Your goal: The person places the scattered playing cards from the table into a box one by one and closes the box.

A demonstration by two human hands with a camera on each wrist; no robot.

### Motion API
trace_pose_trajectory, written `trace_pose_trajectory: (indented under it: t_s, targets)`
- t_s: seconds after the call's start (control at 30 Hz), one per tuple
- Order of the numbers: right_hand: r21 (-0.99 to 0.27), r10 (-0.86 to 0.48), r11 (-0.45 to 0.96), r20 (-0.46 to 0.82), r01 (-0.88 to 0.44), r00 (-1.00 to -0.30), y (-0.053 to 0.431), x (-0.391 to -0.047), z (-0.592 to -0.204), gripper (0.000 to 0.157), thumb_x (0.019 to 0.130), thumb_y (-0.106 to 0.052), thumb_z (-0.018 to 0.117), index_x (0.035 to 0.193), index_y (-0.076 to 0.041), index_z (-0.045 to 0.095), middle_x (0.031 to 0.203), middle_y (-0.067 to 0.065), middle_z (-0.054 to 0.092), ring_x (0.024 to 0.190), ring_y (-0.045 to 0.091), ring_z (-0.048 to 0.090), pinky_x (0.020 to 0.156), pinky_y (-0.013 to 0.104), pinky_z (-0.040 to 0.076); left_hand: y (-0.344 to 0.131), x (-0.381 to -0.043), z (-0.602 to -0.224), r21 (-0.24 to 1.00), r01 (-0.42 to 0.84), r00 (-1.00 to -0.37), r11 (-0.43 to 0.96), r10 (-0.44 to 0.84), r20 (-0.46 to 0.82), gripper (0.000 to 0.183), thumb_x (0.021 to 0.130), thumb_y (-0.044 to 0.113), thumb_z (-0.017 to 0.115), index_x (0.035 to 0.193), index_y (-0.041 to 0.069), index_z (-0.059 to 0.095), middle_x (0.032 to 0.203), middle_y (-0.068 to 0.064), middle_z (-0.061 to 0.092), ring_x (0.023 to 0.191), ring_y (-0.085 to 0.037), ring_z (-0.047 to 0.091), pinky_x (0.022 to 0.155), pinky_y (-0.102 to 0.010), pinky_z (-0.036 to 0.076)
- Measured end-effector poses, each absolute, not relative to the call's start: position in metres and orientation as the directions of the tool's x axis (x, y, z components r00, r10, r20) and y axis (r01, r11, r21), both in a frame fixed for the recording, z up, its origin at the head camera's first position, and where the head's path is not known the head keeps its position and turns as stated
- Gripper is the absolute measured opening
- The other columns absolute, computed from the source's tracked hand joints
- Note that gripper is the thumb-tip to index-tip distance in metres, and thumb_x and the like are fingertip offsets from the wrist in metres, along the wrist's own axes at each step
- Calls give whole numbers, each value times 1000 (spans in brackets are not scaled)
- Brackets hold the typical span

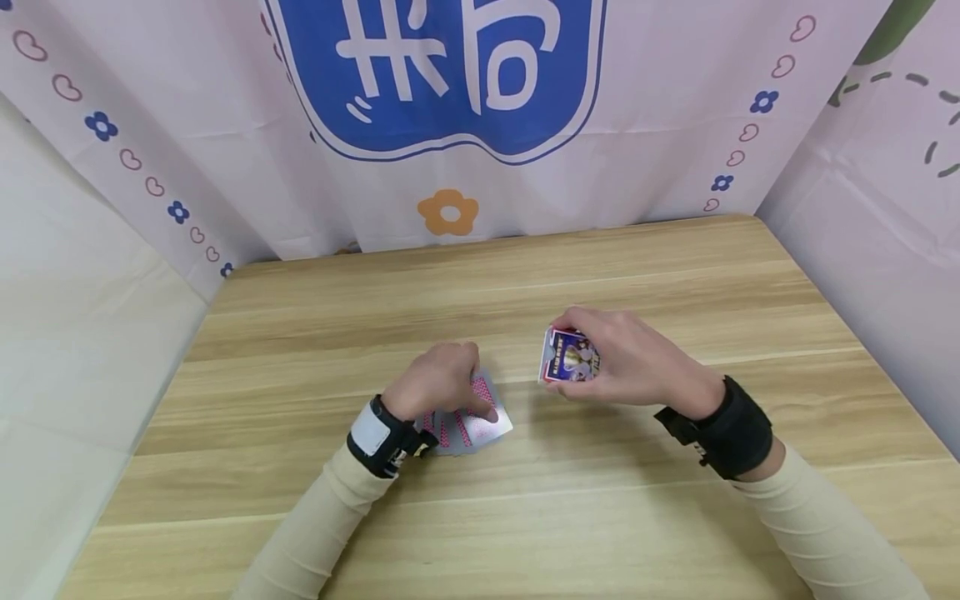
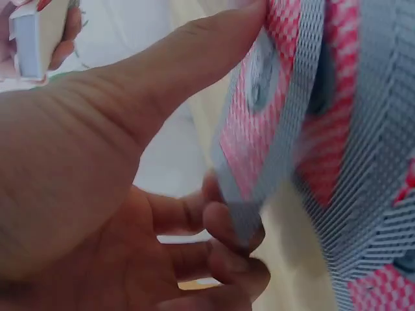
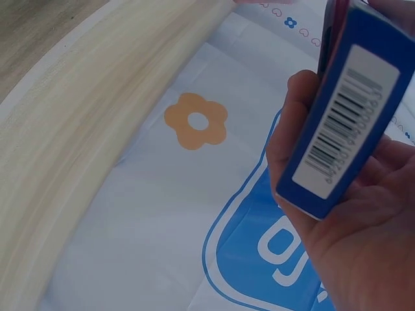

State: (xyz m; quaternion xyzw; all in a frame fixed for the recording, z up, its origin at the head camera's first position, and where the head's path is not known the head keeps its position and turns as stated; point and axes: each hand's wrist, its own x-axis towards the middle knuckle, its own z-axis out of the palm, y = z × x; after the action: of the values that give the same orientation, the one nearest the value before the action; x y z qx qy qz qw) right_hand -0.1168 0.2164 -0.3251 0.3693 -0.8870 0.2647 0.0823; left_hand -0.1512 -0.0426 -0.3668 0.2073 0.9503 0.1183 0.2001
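Red-and-grey patterned playing cards (image 1: 487,425) lie in a fanned spread left of the table's middle, backs up. My left hand (image 1: 438,379) pinches them; in the left wrist view its thumb lies on the patterned backs (image 2: 259,129), and the fingertips curl at the corner of a card. To the right, my right hand (image 1: 626,358) grips a small card box (image 1: 572,357) with a blue picture front, thumb on one side and fingers on the other. The right wrist view shows the box's blue end with a barcode (image 3: 347,120).
The wood-grain table (image 1: 337,308) stretches out around both hands. Behind it hangs a white cloth with a blue emblem (image 1: 450,75) and an orange flower (image 1: 448,212). More pale cloth borders the left and right sides. Each wrist wears a black strap (image 1: 738,429).
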Motion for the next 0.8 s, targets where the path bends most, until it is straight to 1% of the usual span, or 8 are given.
trace_pose_trajectory:
  t_s: [0.07,0.17,0.23,0.3,0.4,0.53,0.67,0.8]
  targets:
    - [-410,-610,591,336,-695,-717,216,-116,-326,60,69,-46,78,113,-14,54,92,-5,61,72,4,55,58,25,52,-43,-151,-363,346,344,-817,873,460,-347,47,63,49,83,78,13,58,69,0,58,59,-14,54,47,-28,44]
    - [-411,-609,592,336,-693,-719,216,-116,-326,60,69,-45,79,114,-14,54,92,-3,62,72,4,55,57,26,52,-44,-150,-355,451,363,-777,815,532,-336,36,75,44,77,74,13,60,63,2,56,53,-11,52,45,-27,43]
    - [-411,-610,589,340,-696,-716,217,-116,-327,61,69,-45,78,114,-12,55,92,-2,62,72,5,56,56,26,52,-45,-149,-348,535,372,-762,758,579,-291,30,82,39,72,75,12,59,61,3,55,51,-10,50,45,-26,43]
    - [-410,-614,583,343,-702,-711,217,-116,-326,63,69,-47,78,115,-11,55,92,-1,63,71,5,56,55,26,52,-45,-147,-340,625,370,-760,687,611,-222,24,87,32,68,79,11,60,62,2,57,52,-10,51,46,-26,43]
    - [-410,-619,575,348,-708,-704,217,-117,-326,64,69,-49,77,115,-10,55,91,-1,63,70,5,56,54,26,52,-45,-144,-329,737,330,-790,590,600,-126,18,88,31,67,90,14,59,72,1,63,60,-11,56,51,-29,47]
    - [-408,-626,572,343,-712,-700,217,-117,-326,64,70,-52,75,115,-11,54,92,-2,63,70,4,55,55,25,51,-46,-143,-322,838,258,-834,481,549,-58,22,88,33,66,99,16,57,86,-2,67,72,-15,62,61,-36,52]
    - [-402,-633,569,342,-717,-695,215,-117,-327,63,71,-54,74,113,-12,54,91,-4,62,69,3,54,55,24,50,-44,-140,-318,886,213,-853,411,520,-37,24,89,33,65,102,16,56,93,-3,66,81,-18,62,68,-39,52]
    - [-405,-640,556,349,-726,-685,212,-116,-327,60,70,-47,77,112,-12,54,90,-4,61,68,3,53,54,24,50,-42,-139,-318,915,168,-859,366,510,-47,25,88,34,66,104,16,56,94,-4,67,83,-19,62,70,-38,51]
